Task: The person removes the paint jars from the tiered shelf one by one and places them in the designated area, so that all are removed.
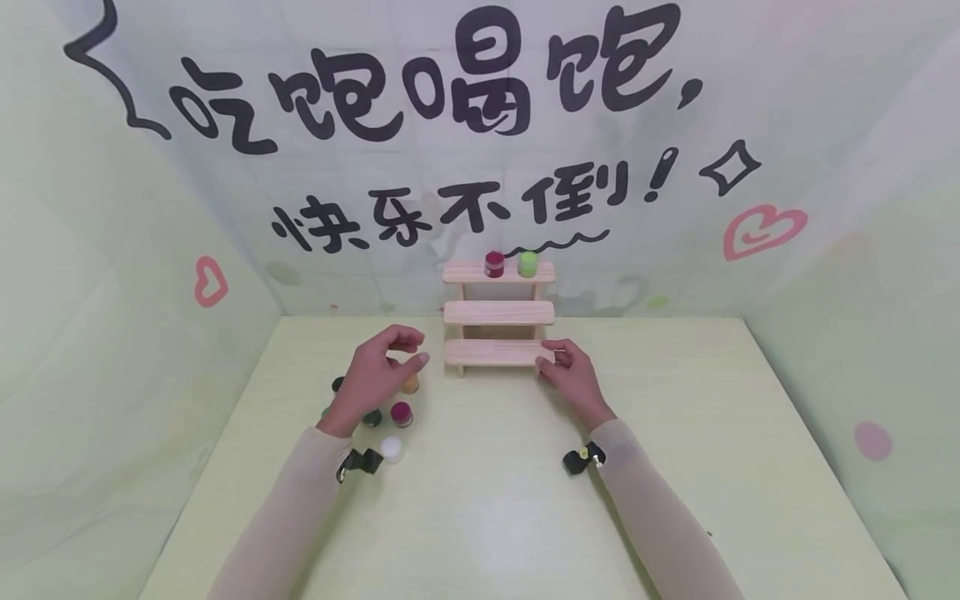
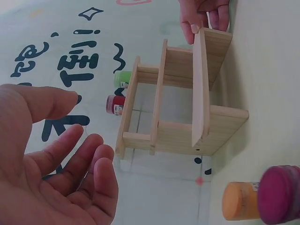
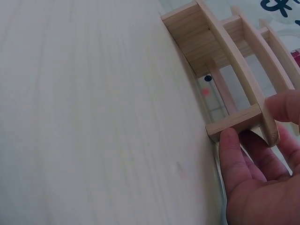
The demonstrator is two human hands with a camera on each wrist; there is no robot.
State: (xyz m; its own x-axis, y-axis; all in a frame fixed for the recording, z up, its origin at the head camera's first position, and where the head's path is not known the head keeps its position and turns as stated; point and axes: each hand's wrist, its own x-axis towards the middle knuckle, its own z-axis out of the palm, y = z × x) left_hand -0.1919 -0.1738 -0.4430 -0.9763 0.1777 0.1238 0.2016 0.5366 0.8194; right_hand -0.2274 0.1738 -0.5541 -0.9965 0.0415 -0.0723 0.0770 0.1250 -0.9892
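A three-tier wooden shelf [image 1: 498, 313] stands on the table by the back wall. On its top step sit a dark red jar [image 1: 494, 264] and a light green jar [image 1: 528, 264]. My right hand [image 1: 576, 379] grips the right end of the lowest step, thumb and fingers around its edge, as the right wrist view also shows. Left of the shelf, my left hand [image 1: 375, 371] hovers above a group of small jars with bent, spread fingers and nothing between them. Near it are an orange jar [image 2: 240, 200] and a magenta jar [image 2: 280, 194].
Beside my left wrist stand a white-topped jar [image 1: 391, 449] and a dark green jar [image 1: 372, 418]; other jars are partly hidden under the hand. A cloth with black lettering [image 1: 487, 75] hangs behind the pale table [image 1: 675, 450].
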